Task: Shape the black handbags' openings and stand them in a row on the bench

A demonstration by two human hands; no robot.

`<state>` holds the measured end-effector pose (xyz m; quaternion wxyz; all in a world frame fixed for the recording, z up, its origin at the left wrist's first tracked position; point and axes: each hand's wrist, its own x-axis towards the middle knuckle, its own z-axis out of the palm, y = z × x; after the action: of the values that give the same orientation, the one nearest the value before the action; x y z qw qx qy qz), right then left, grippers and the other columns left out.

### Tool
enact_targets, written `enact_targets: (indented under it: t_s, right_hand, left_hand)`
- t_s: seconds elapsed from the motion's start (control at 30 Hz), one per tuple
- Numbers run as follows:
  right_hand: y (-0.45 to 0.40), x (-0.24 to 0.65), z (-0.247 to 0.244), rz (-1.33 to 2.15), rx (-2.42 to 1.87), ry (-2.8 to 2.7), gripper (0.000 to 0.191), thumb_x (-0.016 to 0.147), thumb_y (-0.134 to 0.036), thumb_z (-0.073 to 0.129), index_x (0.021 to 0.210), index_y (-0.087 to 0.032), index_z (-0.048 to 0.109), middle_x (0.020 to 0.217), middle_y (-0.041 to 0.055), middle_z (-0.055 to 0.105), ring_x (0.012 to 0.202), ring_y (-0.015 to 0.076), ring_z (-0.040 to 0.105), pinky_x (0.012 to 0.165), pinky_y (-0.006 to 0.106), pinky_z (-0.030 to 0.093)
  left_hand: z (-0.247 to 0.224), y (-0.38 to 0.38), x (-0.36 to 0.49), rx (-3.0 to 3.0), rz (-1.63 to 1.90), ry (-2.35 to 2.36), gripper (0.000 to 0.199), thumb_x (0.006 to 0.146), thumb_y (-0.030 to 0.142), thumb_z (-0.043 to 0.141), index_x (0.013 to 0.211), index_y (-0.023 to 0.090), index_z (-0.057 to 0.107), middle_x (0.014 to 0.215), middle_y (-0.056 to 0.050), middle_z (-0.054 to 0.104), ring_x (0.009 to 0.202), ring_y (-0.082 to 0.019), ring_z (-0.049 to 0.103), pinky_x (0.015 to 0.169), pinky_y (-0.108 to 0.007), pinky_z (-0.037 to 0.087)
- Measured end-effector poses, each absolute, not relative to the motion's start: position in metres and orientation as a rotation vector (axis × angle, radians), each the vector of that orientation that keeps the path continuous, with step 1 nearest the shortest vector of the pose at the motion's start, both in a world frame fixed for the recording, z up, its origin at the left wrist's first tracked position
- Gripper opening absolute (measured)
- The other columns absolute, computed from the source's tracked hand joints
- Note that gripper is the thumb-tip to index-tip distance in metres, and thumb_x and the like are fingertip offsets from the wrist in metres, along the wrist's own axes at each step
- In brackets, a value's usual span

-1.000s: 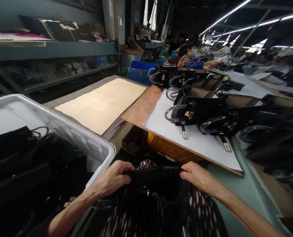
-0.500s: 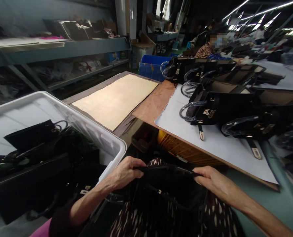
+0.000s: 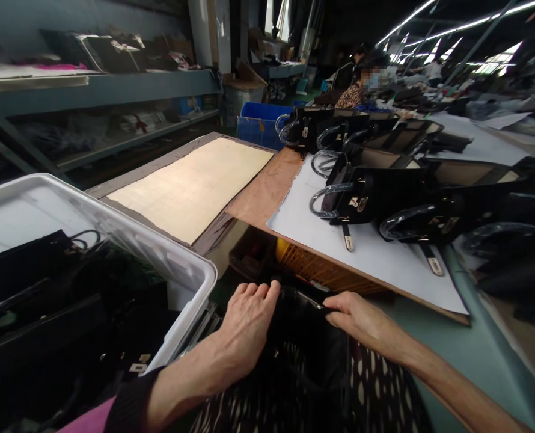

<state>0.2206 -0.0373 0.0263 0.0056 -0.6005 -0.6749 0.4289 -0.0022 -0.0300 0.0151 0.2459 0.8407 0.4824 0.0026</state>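
Note:
A black bag [image 3: 303,343] rests on my lap over patterned cloth, its opening facing up. My left hand [image 3: 252,322] has its fingers curled over the bag's left edge, knuckles up. At the right end of the rim, my right hand [image 3: 351,310] pinches the black edge between thumb and fingers, beside a thin shiny strip that looks like a zipper or metal trim. The inside of the bag is dark and hard to make out.
On my left stands a white bin [image 3: 195,270] holding black bags [image 3: 37,313]. Several black bags [image 3: 376,192] with plastic-wrapped handles stand on a white sheet [image 3: 294,210] at the right. A yellow crate [image 3: 321,267] sits below the table edge. A person [image 3: 355,90] is farther back.
My left hand has turned knuckles up and moved inward along the bag's rim. My right hand has shifted slightly left, and the rim now slants. The view has turned slightly right.

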Motion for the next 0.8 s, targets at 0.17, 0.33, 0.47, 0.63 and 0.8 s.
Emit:
enact_targets:
  t_s: [0.17,0.33,0.47,0.63,0.8]
  right_hand:
    - [-0.041,0.223,0.027,1.459,-1.954,-2.012,0.016,0.071,-0.019,0.036,0.058,-0.018,0.045,0.049,-0.0054,0.05,0.04,0.0089,0.051,0.043,0.017,0.032]
    - [-0.042,0.235,0.026,1.556,-1.94,-1.999,0.019,0.072,-0.019,0.035,0.067,-0.017,0.053,0.051,-0.0049,0.056,0.037,0.0093,0.054,0.047,0.018,0.037]
    - [-0.041,0.239,0.025,1.563,-1.957,-1.997,0.019,0.072,-0.02,0.036,0.068,-0.017,0.054,0.049,-0.0046,0.056,0.038,0.0092,0.054,0.051,0.019,0.039]
    - [-0.043,0.239,0.027,1.569,-1.963,-1.972,0.02,0.072,-0.021,0.036,0.068,-0.017,0.055,0.05,-0.0043,0.058,0.038,0.0093,0.054,0.052,0.02,0.039]
    - [-0.045,0.235,0.029,1.549,-1.992,-1.937,0.019,0.073,-0.021,0.037,0.065,-0.017,0.054,0.051,-0.0044,0.059,0.037,0.0088,0.053,0.052,0.019,0.038]
  left_hand:
    - [-0.002,-0.024,0.008,2.28,0.074,1.221,0.076,0.058,0.001,0.04,0.132,0.008,0.028,0.118,-0.016,0.052,0.102,-0.026,0.052,0.088,-0.037,0.039]
    - [-0.024,-0.015,-0.011,2.2,0.194,1.062,0.076,0.067,0.019,0.054,0.135,0.014,0.019,0.124,-0.011,0.05,0.109,-0.022,0.05,0.091,-0.032,0.039]
    - [-0.035,-0.008,-0.013,2.215,0.18,1.073,0.069,0.067,0.028,0.062,0.128,0.02,0.032,0.118,-0.007,0.055,0.103,-0.022,0.055,0.086,-0.03,0.042]
    - [-0.039,-0.006,-0.007,2.336,0.148,1.058,0.041,0.076,0.025,0.056,0.115,0.023,0.045,0.104,-0.001,0.062,0.091,-0.019,0.06,0.076,-0.026,0.045]
    - [-0.033,-0.009,-0.001,2.39,0.108,1.137,0.022,0.085,0.029,0.046,0.105,0.023,0.05,0.092,-0.001,0.064,0.084,-0.017,0.061,0.07,-0.023,0.044]
